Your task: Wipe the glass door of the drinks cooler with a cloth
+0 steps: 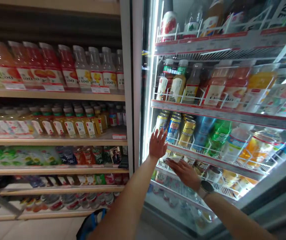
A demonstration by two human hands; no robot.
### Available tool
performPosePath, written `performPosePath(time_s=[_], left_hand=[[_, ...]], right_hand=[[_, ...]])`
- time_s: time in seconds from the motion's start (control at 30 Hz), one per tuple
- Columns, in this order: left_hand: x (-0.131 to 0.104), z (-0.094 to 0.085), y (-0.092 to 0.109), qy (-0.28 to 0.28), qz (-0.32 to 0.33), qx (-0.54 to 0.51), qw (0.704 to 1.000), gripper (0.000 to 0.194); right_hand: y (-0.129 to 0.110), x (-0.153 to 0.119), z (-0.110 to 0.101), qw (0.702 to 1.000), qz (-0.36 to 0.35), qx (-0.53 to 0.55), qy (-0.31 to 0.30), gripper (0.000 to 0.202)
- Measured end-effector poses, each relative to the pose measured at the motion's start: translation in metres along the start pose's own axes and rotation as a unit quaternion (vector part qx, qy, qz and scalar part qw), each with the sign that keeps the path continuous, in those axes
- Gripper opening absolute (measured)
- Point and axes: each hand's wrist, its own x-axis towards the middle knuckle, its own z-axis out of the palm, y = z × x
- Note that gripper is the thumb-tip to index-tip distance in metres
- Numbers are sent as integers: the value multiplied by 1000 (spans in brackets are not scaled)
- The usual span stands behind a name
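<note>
My left hand (158,144) is raised with its fingers spread, palm toward the lit drinks cooler. It overlaps a silver can (161,122) and is close to a blue can (173,128) and a gold can (186,132). Lower and to the right, my right hand (186,173) stretches its fingers flat toward the cooler front, a watch (207,187) on its wrist. A small white patch (175,159) shows at these fingertips; whether it is a cloth or something behind them I cannot tell. Reflections suggest glass before the drinks, but contact is unclear.
Bottles stand behind white wire guards on the cooler shelves, including a green bottle (219,135). To the left, an open wooden shelf (58,141) carries rows of juice bottles. A grey post (128,83) separates the two. A dark and blue object (91,221) is low by my left arm.
</note>
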Motion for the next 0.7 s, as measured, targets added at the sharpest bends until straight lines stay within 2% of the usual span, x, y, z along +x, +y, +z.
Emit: performPosePath(time_s=[0.1, 0.27, 0.37, 0.43, 0.5, 0.7], left_hand=[[1, 0, 0, 13, 1, 6, 1000, 62], [1, -1, 0, 15, 3, -8, 1000, 62], [1, 0, -1, 7, -6, -14, 1000, 62], [0, 0, -1, 5, -7, -17, 1000, 62], [0, 0, -1, 5, -4, -21, 1000, 62], [1, -1, 0, 10, 3, 12, 1000, 61]], right_hand=[[18, 17, -20, 1000, 3, -8, 11, 57], [75, 79, -81, 986, 107, -71, 103, 56], [93, 103, -99, 979, 127, -86, 135, 61], [90, 105, -96, 979, 129, -84, 131, 62], [79, 96, -86, 984, 116, -75, 111, 59], [37, 42, -39, 997, 50, -38, 34, 54]])
